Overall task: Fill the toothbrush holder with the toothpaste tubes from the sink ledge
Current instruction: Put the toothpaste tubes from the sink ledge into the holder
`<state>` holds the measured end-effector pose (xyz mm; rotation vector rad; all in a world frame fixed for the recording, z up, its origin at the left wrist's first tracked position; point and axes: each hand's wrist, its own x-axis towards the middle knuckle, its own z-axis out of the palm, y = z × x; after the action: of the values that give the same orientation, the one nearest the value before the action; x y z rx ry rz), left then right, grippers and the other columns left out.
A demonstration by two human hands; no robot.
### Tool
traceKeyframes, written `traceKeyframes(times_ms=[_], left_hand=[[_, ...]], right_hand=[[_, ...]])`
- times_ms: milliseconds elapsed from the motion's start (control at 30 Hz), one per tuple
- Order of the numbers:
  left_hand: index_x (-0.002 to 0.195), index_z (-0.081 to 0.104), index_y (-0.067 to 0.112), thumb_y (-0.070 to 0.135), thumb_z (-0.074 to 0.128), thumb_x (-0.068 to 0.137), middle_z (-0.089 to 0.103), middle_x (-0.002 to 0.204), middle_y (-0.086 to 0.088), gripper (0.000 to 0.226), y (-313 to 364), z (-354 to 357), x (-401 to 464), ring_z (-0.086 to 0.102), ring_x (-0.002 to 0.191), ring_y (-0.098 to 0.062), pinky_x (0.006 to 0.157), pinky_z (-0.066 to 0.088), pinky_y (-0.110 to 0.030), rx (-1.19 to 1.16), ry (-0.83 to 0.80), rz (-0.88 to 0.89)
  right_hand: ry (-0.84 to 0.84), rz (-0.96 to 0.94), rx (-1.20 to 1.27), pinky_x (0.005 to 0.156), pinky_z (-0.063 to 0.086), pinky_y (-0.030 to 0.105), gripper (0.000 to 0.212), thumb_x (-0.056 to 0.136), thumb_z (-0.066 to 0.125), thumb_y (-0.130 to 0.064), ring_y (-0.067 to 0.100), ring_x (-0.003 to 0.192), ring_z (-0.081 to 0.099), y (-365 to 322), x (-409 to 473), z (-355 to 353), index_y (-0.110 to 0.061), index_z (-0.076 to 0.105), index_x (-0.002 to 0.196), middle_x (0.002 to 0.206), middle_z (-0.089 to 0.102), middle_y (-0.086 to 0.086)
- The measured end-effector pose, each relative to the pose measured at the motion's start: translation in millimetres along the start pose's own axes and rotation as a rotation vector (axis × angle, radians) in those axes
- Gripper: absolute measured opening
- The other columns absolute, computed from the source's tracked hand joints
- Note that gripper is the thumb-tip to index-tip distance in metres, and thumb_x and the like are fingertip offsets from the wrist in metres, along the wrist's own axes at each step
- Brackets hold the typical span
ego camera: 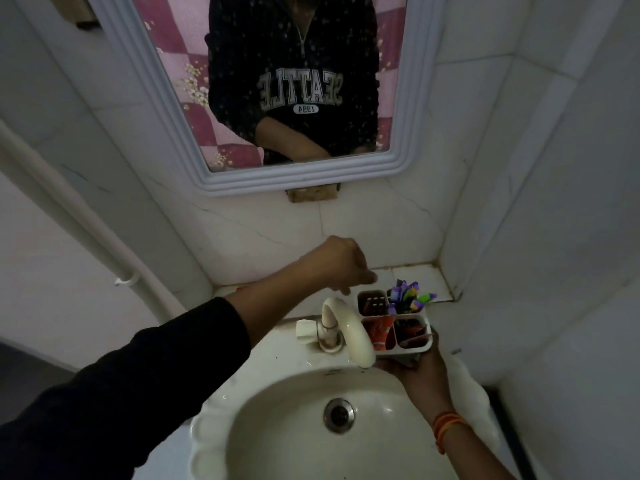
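A white toothbrush holder with four compartments sits at the sink's back right, and my right hand grips its near side from below. Red toothpaste tubes stand in the two near compartments. Purple and green toothbrushes fill the far right compartment; the far left compartment looks dark and holds nothing I can make out. My left hand hovers above the ledge just left of the holder, fingers pointing down and loosely apart, with nothing visible in it.
A cream tap curves over the white basin just left of the holder. The tiled ledge runs behind it into the wall corner. A mirror hangs above. A white pipe slants down the left wall.
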<state>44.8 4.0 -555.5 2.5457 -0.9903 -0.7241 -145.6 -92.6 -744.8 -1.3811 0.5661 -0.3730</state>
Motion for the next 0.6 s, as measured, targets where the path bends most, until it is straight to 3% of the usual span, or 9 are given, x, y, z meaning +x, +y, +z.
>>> traceKeyframes(times_ms=[100,200,267,400,467,533,600], left_hand=[[0.102,0.076,0.006,0.03,0.063,0.096,0.078,0.096,-0.01,0.028,-45.2,-1.4,7.7,0.076,0.084,-0.021,0.079,0.061,-0.031,0.117,0.055,-0.095],[0.127,0.064,0.011,0.023,0.057,0.094,0.063,0.13,-0.013,0.036,-98.0,9.7,18.0,0.062,0.116,-0.028,0.097,0.053,-0.033,0.237,0.049,-0.255],[0.137,0.053,0.013,0.02,0.057,0.09,0.054,0.137,-0.015,0.048,-132.8,24.1,21.3,0.057,0.121,-0.031,0.101,0.051,-0.037,0.222,0.012,-0.375],[0.151,0.033,0.034,0.023,0.058,0.076,0.042,0.142,-0.012,0.08,-191.3,56.6,27.0,0.053,0.123,-0.037,0.102,0.05,-0.046,0.357,0.004,-0.493],[0.151,0.036,0.027,0.016,0.057,0.082,0.039,0.14,-0.013,0.073,-200.8,64.2,25.6,0.048,0.12,-0.038,0.098,0.051,-0.046,0.442,0.073,-0.455],[0.142,0.047,0.014,0.01,0.055,0.087,0.042,0.136,-0.015,0.056,-197.7,63.3,19.4,0.046,0.121,-0.036,0.097,0.051,-0.046,0.428,0.121,-0.42],[0.136,0.052,0.012,0.015,0.053,0.09,0.046,0.131,-0.016,0.046,-197.3,63.3,17.3,0.047,0.12,-0.036,0.094,0.05,-0.045,0.451,0.166,-0.39]], right_hand=[[-0.011,0.061,0.16,0.057,0.063,0.025,0.069,0.078,0.069,0.028,0.007,0.087,0.075,-4.2,0.0,2.7,-0.015,0.05,0.13,0.121,0.064,0.01],[-0.016,0.117,0.305,0.055,0.064,0.032,0.057,0.091,0.053,0.027,0.014,0.084,0.078,-3.9,1.8,1.0,-0.022,0.058,0.119,0.116,0.068,0.009],[-0.021,0.126,0.342,0.055,0.064,0.034,0.056,0.093,0.049,0.026,0.018,0.084,0.078,-2.2,2.0,0.2,-0.024,0.059,0.116,0.115,0.068,0.008],[-0.023,0.068,0.257,0.06,0.064,0.032,0.072,0.076,0.067,0.03,0.02,0.094,0.074,2.7,2.7,0.9,-0.023,0.054,0.122,0.124,0.063,0.011],[-0.013,0.025,0.218,0.063,0.064,0.033,0.078,0.067,0.082,0.019,0.019,0.099,0.073,6.3,2.3,1.2,-0.02,0.052,0.127,0.126,0.062,0.013],[-0.019,0.037,0.186,0.069,0.064,0.041,0.096,0.047,0.101,-0.015,0.026,0.107,0.07,7.7,2.8,0.2,-0.021,0.052,0.129,0.126,0.064,0.011],[-0.004,0.053,0.181,0.069,0.065,0.04,0.098,0.041,0.1,-0.019,0.03,0.109,0.069,9.1,3.3,0.4,-0.023,0.054,0.128,0.127,0.064,0.012]])
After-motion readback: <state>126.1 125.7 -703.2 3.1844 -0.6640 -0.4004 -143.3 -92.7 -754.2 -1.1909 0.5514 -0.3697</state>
